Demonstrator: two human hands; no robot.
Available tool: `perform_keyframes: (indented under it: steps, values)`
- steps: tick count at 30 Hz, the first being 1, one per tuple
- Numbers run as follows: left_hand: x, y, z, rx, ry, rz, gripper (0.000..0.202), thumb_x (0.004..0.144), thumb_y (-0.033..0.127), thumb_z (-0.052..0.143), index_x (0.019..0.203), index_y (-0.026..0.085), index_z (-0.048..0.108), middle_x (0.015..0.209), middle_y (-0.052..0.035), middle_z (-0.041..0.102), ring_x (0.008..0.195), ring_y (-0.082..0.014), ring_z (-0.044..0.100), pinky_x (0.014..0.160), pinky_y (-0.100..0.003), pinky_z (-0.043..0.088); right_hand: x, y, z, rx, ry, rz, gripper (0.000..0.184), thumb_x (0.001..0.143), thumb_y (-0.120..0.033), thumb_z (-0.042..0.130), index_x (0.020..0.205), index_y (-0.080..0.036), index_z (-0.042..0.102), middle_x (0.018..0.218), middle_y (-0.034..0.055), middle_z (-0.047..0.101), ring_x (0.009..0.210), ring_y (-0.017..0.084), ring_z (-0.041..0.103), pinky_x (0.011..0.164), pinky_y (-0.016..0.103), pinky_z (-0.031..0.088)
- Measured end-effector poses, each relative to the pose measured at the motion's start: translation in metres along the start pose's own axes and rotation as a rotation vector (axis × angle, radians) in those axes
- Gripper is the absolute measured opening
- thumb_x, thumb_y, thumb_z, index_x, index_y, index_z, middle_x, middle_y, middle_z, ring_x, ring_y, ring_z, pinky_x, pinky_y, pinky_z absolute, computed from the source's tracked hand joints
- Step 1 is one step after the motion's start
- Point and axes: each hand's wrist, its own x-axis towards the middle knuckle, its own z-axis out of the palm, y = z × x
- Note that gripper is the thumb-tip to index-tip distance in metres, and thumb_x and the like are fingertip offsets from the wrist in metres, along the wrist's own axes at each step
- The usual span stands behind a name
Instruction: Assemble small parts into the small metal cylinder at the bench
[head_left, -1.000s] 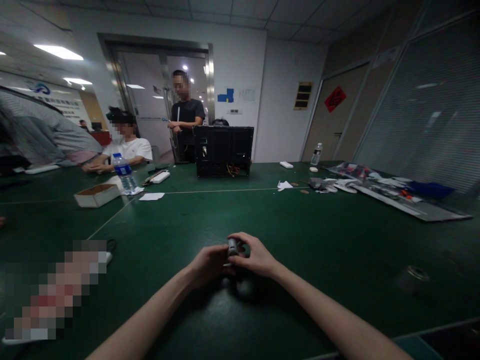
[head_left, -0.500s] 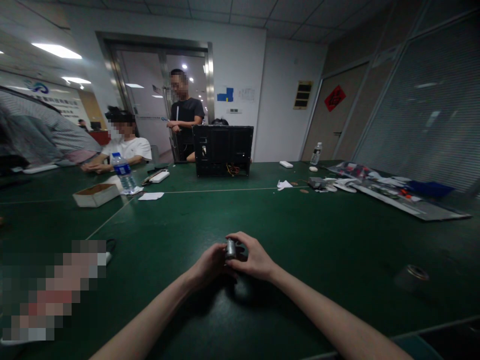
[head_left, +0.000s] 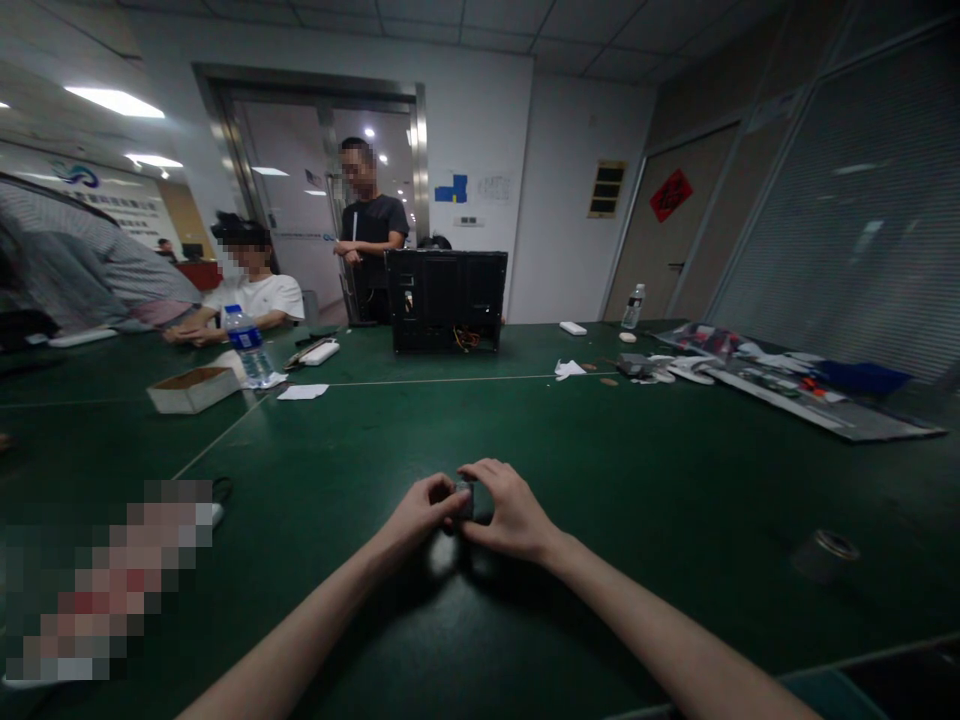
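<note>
A small grey metal cylinder (head_left: 466, 496) is held upright between my two hands, in front of me over the green table. My left hand (head_left: 424, 505) is closed on its left side, with the thumb lying across the front. My right hand (head_left: 514, 512) grips from the right, index finger at the top and thumb near the bottom. Fingers cover much of the cylinder, so its exact kind does not show.
A dark, round can-like object (head_left: 826, 555) stands to the right. Farther back are a black computer-like case (head_left: 448, 300), a water bottle (head_left: 250, 348), an open box (head_left: 193, 390) and a cluttered board (head_left: 847, 415). People are beyond the table's far and left sides.
My left thumb and fingers have come round the front of the cylinder, hiding more of it. The right hand stays on it with barely any shift.
</note>
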Motion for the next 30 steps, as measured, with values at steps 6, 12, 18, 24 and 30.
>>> perform_keyframes:
  steps: [6, 12, 18, 24, 30]
  values:
    - [0.001, -0.007, -0.004, -0.112, -0.064, 0.016, 0.033, 0.075, 0.044, 0.066, 0.078, 0.011, 0.062, 0.07, -0.0012, 0.056, 0.064, -0.0121, 0.05, 0.06, -0.021, 0.037, 0.0, -0.001, -0.003, 0.036, -0.008, 0.008, 0.051, 0.066, -0.031, 0.07, 0.113, -0.018, 0.055, 0.105, 0.0079, 0.059, 0.095, 0.022, 0.053, 0.085, 0.037, 0.042]
    - [0.003, -0.015, -0.004, -0.359, -0.133, -0.06, 0.031, 0.074, 0.036, 0.067, 0.092, 0.011, 0.067, 0.085, -0.0083, 0.064, 0.079, -0.0186, 0.057, 0.07, -0.025, 0.04, 0.002, -0.002, -0.004, 0.142, -0.004, 0.021, 0.053, 0.066, -0.031, 0.073, 0.114, -0.019, 0.054, 0.103, 0.0064, 0.059, 0.094, 0.021, 0.055, 0.084, 0.035, 0.043]
    - [0.0, -0.013, -0.003, -0.468, -0.156, -0.073, 0.031, 0.073, 0.034, 0.067, 0.093, 0.01, 0.068, 0.088, -0.0092, 0.065, 0.08, -0.02, 0.057, 0.072, -0.027, 0.041, 0.001, -0.001, -0.004, 0.172, 0.008, 0.007, 0.051, 0.065, -0.031, 0.074, 0.111, -0.019, 0.055, 0.102, 0.006, 0.059, 0.093, 0.021, 0.055, 0.083, 0.034, 0.043]
    - [0.002, -0.016, -0.002, -0.364, -0.107, -0.058, 0.035, 0.075, 0.042, 0.067, 0.091, 0.011, 0.065, 0.085, -0.006, 0.062, 0.074, -0.0157, 0.054, 0.065, -0.024, 0.039, 0.0, -0.004, -0.004, 0.073, -0.01, -0.024, 0.051, 0.064, -0.031, 0.073, 0.11, -0.018, 0.056, 0.103, 0.0067, 0.06, 0.094, 0.021, 0.055, 0.083, 0.035, 0.042]
    - [0.0, -0.009, -0.002, -0.224, -0.053, -0.055, 0.033, 0.072, 0.042, 0.071, 0.078, 0.011, 0.061, 0.071, -0.0006, 0.054, 0.062, -0.0107, 0.048, 0.057, -0.021, 0.034, 0.0, -0.005, -0.004, 0.029, -0.023, -0.035, 0.051, 0.065, -0.033, 0.072, 0.111, -0.017, 0.056, 0.103, 0.0076, 0.061, 0.096, 0.022, 0.054, 0.084, 0.036, 0.042]
